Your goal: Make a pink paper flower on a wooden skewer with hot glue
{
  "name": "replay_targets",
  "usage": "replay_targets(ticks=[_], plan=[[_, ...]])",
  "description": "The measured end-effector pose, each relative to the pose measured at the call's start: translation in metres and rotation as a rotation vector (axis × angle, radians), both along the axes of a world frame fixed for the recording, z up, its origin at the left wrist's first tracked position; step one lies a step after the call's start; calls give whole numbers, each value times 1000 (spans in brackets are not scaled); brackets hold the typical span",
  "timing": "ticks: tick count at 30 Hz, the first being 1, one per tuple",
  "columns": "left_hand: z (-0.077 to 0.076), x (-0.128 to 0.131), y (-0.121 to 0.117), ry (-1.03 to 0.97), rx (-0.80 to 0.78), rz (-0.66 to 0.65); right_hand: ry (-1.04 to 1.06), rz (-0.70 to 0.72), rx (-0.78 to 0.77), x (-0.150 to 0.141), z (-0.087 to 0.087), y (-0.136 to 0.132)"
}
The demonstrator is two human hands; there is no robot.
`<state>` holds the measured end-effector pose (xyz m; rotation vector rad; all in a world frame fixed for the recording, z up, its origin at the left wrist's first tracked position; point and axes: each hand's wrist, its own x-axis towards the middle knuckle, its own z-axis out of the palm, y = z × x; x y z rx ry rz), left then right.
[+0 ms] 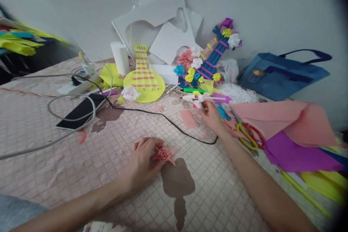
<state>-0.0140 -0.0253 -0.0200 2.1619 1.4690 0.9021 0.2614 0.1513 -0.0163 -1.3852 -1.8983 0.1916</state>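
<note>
My left hand [143,161] rests low on the pink quilted cover, its fingers curled round a small pink paper flower [164,153]. My right hand [213,116] reaches farther back and closes on a white glue gun [196,99], whose black cord [152,112] trails left across the cover. A small pink paper scrap [188,118] lies just left of that hand.
Scissors with yellow and red handles [248,134] lie right of my right hand, beside pink [285,116] and purple paper sheets [296,154]. Behind stand a yellow paper guitar [144,79], a blue flower-covered guitar [210,61], white foam offcuts [163,25] and a blue bag [280,74]. A black phone [80,110] and power strip [78,85] lie left.
</note>
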Motion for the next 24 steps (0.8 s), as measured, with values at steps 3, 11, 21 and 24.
replay_targets(ticks=[3,11,21,24], plan=[[-1,0,0,-1,-20,17,45,-26,89,0,6,-10],[-1,1,-1,-20,-40,17,95,178,161,-23,23,-95],[4,2,0,-22,-71,17,90,416,33,-41,11,-125],[4,2,0,-37,-58,20,75,422,-24,-40,7,-124]])
